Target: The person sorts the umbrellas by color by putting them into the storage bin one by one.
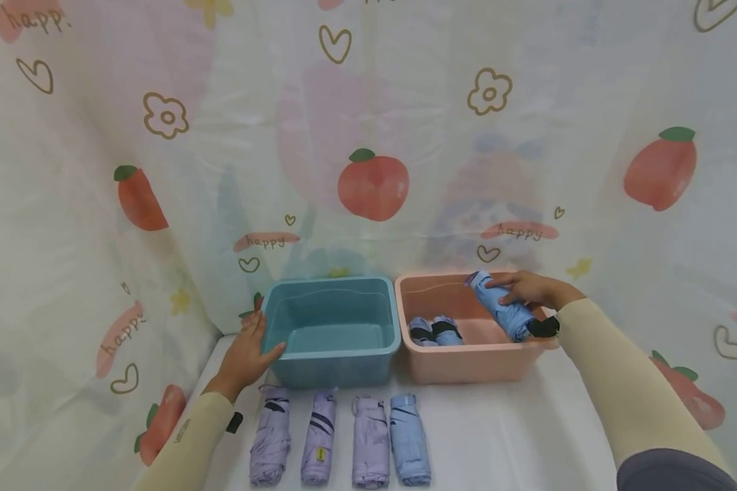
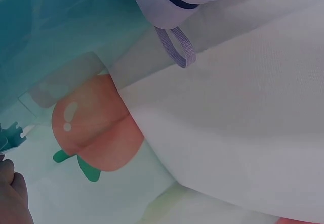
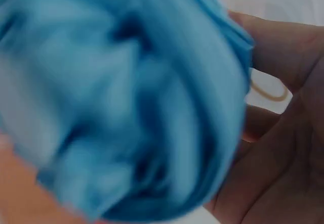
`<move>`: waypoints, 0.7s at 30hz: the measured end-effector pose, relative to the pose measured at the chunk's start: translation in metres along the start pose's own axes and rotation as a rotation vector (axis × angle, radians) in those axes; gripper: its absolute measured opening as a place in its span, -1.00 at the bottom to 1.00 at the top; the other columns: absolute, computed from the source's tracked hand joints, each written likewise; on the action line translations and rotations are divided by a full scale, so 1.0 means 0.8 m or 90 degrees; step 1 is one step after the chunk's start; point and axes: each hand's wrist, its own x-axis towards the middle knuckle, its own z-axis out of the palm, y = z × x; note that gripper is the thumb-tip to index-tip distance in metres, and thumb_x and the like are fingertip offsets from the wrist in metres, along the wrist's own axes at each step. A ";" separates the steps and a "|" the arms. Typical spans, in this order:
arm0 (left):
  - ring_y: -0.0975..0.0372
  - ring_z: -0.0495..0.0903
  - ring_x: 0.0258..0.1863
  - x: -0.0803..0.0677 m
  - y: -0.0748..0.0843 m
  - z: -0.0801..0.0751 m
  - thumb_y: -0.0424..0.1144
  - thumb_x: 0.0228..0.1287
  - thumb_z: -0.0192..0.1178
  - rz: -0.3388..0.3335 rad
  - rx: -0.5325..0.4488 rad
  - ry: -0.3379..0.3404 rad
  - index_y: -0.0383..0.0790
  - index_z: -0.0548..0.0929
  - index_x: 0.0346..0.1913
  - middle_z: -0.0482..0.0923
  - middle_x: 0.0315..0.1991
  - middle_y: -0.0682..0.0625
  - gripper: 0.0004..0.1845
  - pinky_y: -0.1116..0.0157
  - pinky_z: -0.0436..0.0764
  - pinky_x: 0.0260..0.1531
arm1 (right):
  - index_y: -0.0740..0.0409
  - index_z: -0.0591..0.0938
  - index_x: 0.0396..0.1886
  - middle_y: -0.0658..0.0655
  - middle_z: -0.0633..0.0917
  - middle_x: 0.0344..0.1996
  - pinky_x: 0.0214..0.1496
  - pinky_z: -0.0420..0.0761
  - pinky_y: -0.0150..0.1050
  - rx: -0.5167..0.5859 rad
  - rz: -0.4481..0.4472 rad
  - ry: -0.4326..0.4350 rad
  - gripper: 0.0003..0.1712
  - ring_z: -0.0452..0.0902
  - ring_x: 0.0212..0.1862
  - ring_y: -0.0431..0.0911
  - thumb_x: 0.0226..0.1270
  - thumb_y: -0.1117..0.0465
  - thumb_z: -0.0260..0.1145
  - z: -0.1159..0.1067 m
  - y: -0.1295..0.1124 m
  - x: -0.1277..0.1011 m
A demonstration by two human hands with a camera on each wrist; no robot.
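My right hand (image 1: 525, 288) grips a folded blue umbrella (image 1: 500, 305) and holds it over the pink bin (image 1: 467, 361); the right wrist view shows the same blue umbrella (image 3: 121, 102) blurred and close, with fingers (image 3: 283, 47) curled behind it. Two folded blue umbrellas (image 1: 432, 331) lie inside the pink bin. My left hand (image 1: 248, 351) rests with straight fingers against the left side of the teal bin (image 1: 331, 365), which holds nothing. In front of the bins lie three folded lilac umbrellas (image 1: 319, 436) and a blue one (image 1: 409, 440).
A white cloth (image 1: 516, 436) covers the table. A curtain printed with peaches and hearts (image 1: 373, 185) hangs close behind and at both sides. The left wrist view shows a lilac umbrella's strap loop (image 2: 177, 47) and a printed peach (image 2: 93, 128).
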 end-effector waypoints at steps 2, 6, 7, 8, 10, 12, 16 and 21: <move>-0.18 0.01 0.44 -0.002 0.000 0.000 0.27 0.35 0.04 0.000 0.004 0.001 -0.52 0.04 0.47 -0.04 0.49 -0.32 0.00 -0.13 0.12 0.32 | 0.22 0.30 0.46 0.50 -0.03 0.45 -0.23 0.60 -0.06 -0.001 0.013 -0.024 -0.33 0.54 -0.09 0.14 0.37 0.35 0.23 0.002 0.003 0.009; -0.17 0.02 0.44 -0.002 0.001 -0.003 0.24 0.35 0.07 0.009 0.016 0.007 -0.54 0.06 0.46 -0.03 0.49 -0.34 -0.01 -0.13 0.12 0.32 | 0.27 0.29 0.45 0.48 -0.10 0.47 -0.29 0.52 -0.17 -0.012 0.036 -0.060 -0.34 0.46 -0.25 0.00 0.38 0.38 0.21 0.007 0.013 0.027; -0.16 0.01 0.45 -0.001 0.000 -0.004 0.24 0.35 0.07 0.010 0.019 0.008 -0.54 0.05 0.46 -0.03 0.49 -0.33 -0.01 -0.13 0.12 0.32 | 0.30 0.29 0.44 0.49 -0.06 0.46 -0.33 0.50 -0.21 -0.014 0.033 -0.063 -0.35 0.43 -0.33 -0.06 0.37 0.39 0.20 0.008 0.017 0.031; -0.16 0.01 0.45 0.000 -0.001 -0.005 0.23 0.35 0.07 0.011 0.021 0.008 -0.54 0.05 0.46 -0.03 0.49 -0.33 -0.02 -0.12 0.11 0.32 | 0.33 0.29 0.43 0.50 -0.03 0.45 -0.37 0.46 -0.23 -0.009 0.032 -0.059 -0.35 0.38 -0.41 -0.08 0.35 0.42 0.20 0.010 0.020 0.035; -0.15 0.00 0.45 0.001 -0.002 -0.006 0.24 0.34 0.07 0.010 0.025 0.008 -0.54 0.05 0.46 -0.04 0.49 -0.33 -0.01 -0.12 0.11 0.32 | 0.40 0.32 0.39 0.52 0.04 0.43 -0.38 0.45 -0.23 -0.022 0.020 -0.049 -0.36 0.35 -0.45 -0.05 0.31 0.45 0.22 0.013 0.029 0.044; -0.14 0.00 0.46 0.002 -0.003 -0.005 0.23 0.35 0.07 0.008 0.025 0.011 -0.54 0.04 0.46 -0.03 0.49 -0.33 -0.01 -0.11 0.11 0.33 | 0.47 0.37 0.32 0.55 0.16 0.37 -0.29 0.51 -0.24 -0.061 -0.011 -0.032 -0.38 0.50 -0.26 0.10 0.27 0.44 0.28 0.016 0.038 0.049; -0.14 0.02 0.45 0.002 0.000 -0.003 0.20 0.33 0.11 0.004 0.016 0.024 -0.54 0.07 0.45 0.01 0.48 -0.33 -0.03 -0.11 0.12 0.33 | 0.47 0.50 0.21 0.55 0.33 0.27 -0.13 0.56 -0.17 -0.140 -0.051 0.004 -0.41 0.26 0.23 0.35 0.18 0.35 0.42 0.017 0.058 0.059; -0.13 0.02 0.45 0.002 0.000 0.000 0.22 0.32 0.10 -0.001 0.022 0.018 -0.53 0.06 0.46 0.00 0.48 -0.33 -0.01 -0.10 0.12 0.33 | 0.27 0.70 0.04 0.40 0.61 0.03 -0.38 0.60 -0.20 -0.171 -0.079 0.051 -0.44 0.48 -0.27 0.04 -0.04 0.24 0.58 0.017 0.102 0.094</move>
